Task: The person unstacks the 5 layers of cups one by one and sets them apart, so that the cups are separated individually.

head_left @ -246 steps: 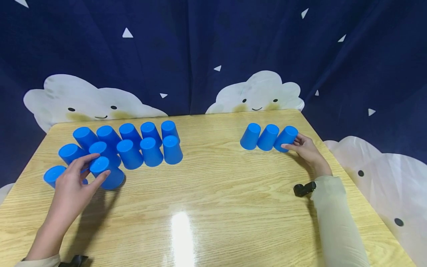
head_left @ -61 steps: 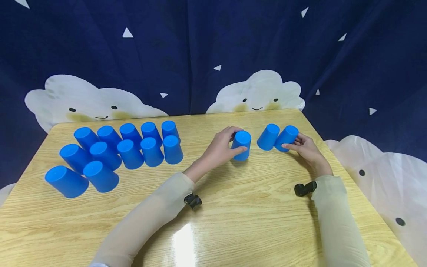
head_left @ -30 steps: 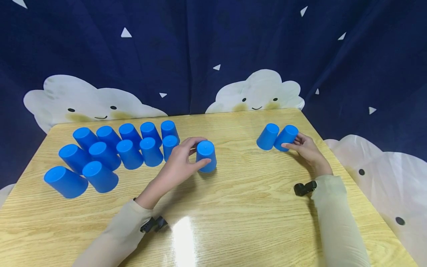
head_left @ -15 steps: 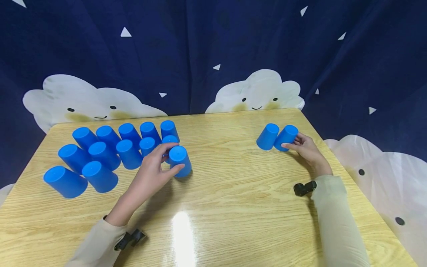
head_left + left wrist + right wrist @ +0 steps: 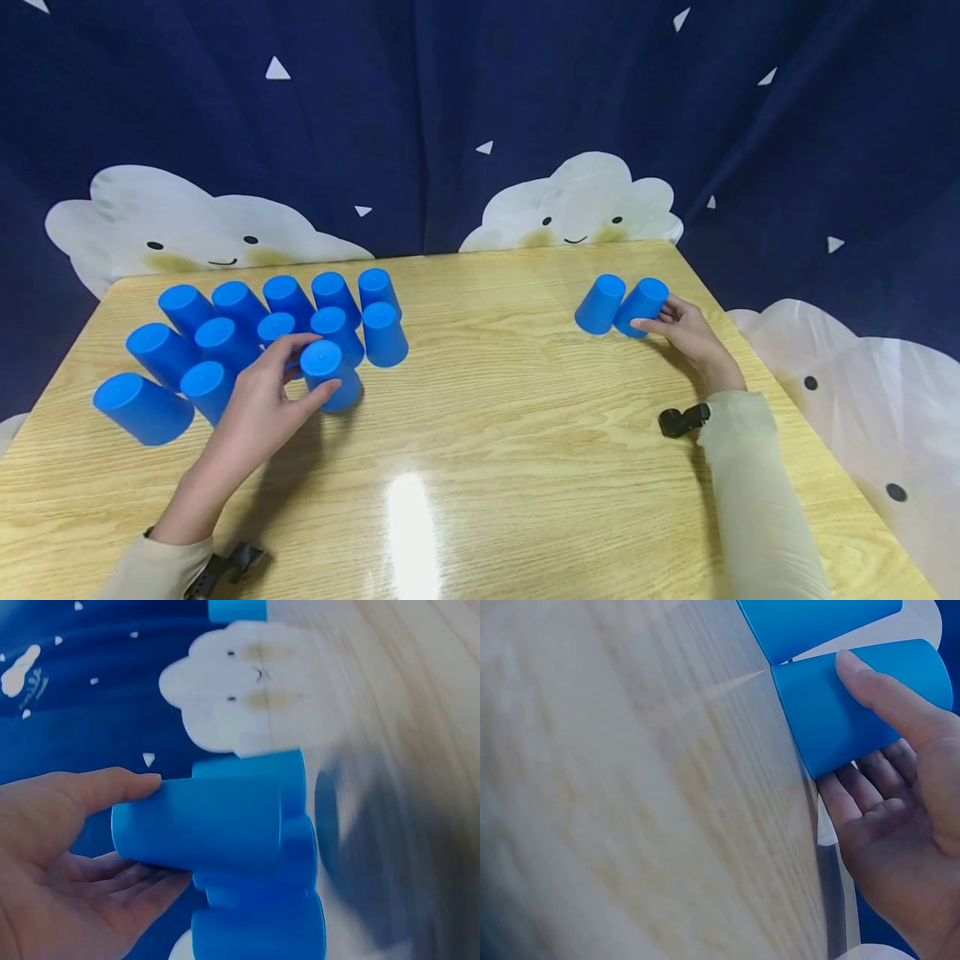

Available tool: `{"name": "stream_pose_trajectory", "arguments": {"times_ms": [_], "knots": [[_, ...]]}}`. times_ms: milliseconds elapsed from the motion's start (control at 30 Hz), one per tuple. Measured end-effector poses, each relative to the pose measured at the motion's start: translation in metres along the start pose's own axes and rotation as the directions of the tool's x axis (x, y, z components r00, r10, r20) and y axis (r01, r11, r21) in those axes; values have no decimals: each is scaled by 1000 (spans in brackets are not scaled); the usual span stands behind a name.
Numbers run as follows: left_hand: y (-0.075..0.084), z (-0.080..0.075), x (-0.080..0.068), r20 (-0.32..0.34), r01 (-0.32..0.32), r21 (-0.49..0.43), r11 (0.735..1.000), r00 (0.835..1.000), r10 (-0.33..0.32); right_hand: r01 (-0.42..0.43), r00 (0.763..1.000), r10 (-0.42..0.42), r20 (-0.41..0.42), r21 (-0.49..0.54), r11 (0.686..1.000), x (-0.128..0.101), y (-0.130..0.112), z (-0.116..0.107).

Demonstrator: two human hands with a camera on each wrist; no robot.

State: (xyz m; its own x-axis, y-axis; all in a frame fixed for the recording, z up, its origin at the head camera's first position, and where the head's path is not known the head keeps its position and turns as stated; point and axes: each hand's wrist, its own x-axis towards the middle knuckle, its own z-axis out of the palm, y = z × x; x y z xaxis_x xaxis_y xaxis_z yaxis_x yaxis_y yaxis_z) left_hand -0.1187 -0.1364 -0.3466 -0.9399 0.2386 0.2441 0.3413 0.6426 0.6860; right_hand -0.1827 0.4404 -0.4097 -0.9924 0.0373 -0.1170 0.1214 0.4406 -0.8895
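My left hand grips an upside-down blue plastic cup between thumb and fingers, in front of the cup rows on the left. In the left wrist view this cup hangs slightly off the table, its shadow apart from its rim. At the far right, my right hand holds another upside-down blue cup, thumb on its near side. The right wrist view shows that cup with its rim on the table. Close to its left stands one more cup.
Several upside-down blue cups stand in rows at the left, among them a back-row cup, a middle-row cup and a front cup. The wooden table ends at a dark blue curtain with clouds.
The left hand set one cup in the front left row, then took the leftmost of three right-hand cups and carried it left to the rows. The right hand stays on its cup.
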Motion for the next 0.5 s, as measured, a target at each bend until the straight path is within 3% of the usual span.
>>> {"name": "stream_pose_trajectory", "arguments": {"times_ms": [200, 500], "knots": [[-15, -13, -10, -18, 29, 59, 998, 999, -28, 10, 1000, -10, -3, -10, 1000, 1, -1, 0], [-24, -18, -16, -19, 85, 162, 983, 996, -83, 4, 1000, -4, 12, 10, 1000, 0, -1, 0]]}}
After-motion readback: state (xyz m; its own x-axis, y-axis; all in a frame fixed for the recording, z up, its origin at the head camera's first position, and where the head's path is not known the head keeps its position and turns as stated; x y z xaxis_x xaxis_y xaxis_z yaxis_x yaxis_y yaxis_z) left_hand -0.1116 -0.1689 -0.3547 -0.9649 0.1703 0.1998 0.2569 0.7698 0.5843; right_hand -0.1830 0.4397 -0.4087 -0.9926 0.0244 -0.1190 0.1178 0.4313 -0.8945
